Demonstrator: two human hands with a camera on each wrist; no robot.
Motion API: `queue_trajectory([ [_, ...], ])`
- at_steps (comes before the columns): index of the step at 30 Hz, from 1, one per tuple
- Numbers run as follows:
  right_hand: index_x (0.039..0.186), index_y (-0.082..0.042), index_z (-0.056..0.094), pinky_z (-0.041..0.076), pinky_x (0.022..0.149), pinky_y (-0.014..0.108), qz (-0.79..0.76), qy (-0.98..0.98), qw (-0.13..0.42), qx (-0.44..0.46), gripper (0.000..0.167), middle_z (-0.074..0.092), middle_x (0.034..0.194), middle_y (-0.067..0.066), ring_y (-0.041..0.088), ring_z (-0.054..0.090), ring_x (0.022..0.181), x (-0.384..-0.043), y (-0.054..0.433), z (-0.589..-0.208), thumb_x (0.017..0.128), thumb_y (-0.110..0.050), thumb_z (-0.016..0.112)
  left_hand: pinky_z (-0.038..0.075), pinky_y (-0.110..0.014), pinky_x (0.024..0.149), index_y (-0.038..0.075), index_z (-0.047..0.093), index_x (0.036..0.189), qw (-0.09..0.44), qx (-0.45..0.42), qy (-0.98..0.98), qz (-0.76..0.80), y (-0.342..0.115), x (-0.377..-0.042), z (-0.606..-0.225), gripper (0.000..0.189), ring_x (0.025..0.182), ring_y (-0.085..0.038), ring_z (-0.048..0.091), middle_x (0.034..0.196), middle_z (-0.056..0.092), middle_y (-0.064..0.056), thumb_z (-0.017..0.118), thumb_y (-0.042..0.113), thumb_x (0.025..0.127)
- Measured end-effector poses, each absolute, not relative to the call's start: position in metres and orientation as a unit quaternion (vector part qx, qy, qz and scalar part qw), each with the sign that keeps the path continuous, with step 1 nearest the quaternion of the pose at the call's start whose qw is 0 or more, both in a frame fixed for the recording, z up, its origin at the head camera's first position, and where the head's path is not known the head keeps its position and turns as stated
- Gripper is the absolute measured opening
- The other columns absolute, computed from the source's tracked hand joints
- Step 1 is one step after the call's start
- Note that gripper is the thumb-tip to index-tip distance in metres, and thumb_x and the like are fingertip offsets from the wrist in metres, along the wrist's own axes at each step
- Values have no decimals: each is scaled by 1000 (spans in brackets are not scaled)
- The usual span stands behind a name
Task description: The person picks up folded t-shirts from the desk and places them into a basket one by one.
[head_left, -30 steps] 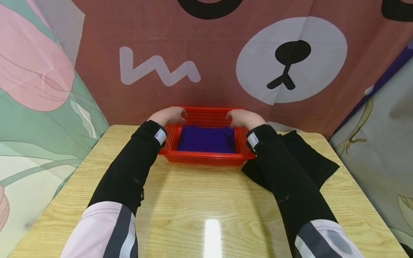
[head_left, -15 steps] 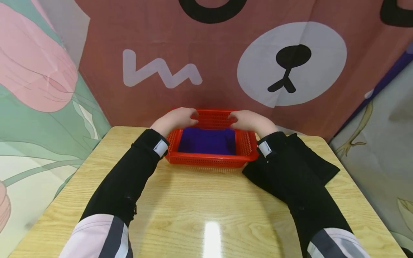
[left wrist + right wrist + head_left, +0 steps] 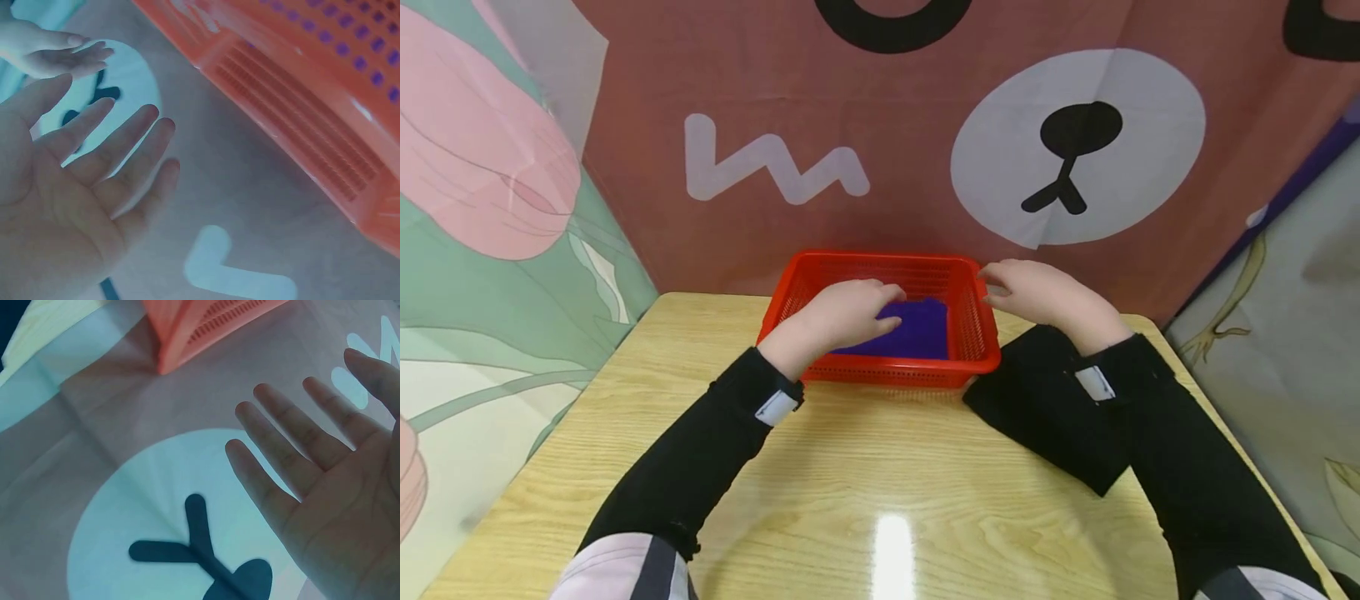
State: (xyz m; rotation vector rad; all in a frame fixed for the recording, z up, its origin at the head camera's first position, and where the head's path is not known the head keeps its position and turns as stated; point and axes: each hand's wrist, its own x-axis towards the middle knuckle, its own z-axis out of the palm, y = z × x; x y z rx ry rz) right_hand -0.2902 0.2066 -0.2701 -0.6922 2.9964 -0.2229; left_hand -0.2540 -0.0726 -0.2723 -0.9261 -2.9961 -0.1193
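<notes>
A red plastic basket [image 3: 880,372] with perforated walls stands at the far side of the table. Folded purple-blue cloth [image 3: 917,329] lies inside it. My left hand [image 3: 850,312] hovers over the basket's left part and hides some of the cloth; in the left wrist view its fingers are spread and hold nothing. Near the basket's right rim is my right hand [image 3: 1037,290], and its fingers are also extended and without any object in the right wrist view. Black folded cloth [image 3: 1052,408] lies on the table to the right of the basket, partly under my right forearm in the head view.
The wooden table [image 3: 850,483] has its back edge against a hanging brown cloth [image 3: 910,133] with a printed bear face. Printed fabric [image 3: 490,292] hangs at the left, and more hangs at the right.
Both hands were at the basket's side rims. The left has come nearer and over the basket; the right has moved to the right, uncovering more of the black cloth.
</notes>
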Motion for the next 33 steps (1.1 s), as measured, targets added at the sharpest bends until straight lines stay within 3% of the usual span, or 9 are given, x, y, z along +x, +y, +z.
queue_trajectory([
  [10,131,-2,57,48,100,58,-37,974,21,-224,44,63,129,21,38,61,116,-267,253,-298,93,-22,65,56,-32,92,16,61,130,134,-329,-932,-77,-61,-212,-268,38,104,-17,66,117,70,-2,61,34,97],
  [17,127,4,58,48,97,57,-16,976,68,-207,42,64,123,26,42,62,111,-263,289,-336,94,-22,64,56,-25,72,18,66,123,191,-398,-897,-32,-40,-187,-287,32,82,-13,66,97,71,2,61,35,97],
  [21,125,6,59,48,95,58,-21,977,85,-197,41,63,122,29,45,60,113,-260,312,-356,94,-20,63,53,-24,65,21,67,118,179,-430,-885,-11,-22,-178,-301,28,77,-11,63,92,69,6,59,38,98],
  [26,125,8,58,48,93,58,-27,978,72,-193,41,62,120,29,47,60,111,-259,336,-372,94,-19,64,54,-22,67,25,66,124,130,-444,-887,5,5,-177,-321,32,86,-8,66,103,70,7,57,40,98],
  [28,125,8,58,49,91,58,-28,979,71,-190,42,62,120,29,46,60,110,-258,344,-377,94,-19,64,55,-21,70,26,65,127,106,-449,-887,8,17,-179,-331,33,91,-7,67,107,70,7,57,40,98],
  [33,123,8,59,50,88,56,-22,979,65,-190,41,63,116,28,45,61,106,-256,357,-389,93,-19,65,53,-26,93,29,62,132,45,-458,-887,38,46,-182,-360,36,102,-7,66,114,68,8,56,41,99],
])
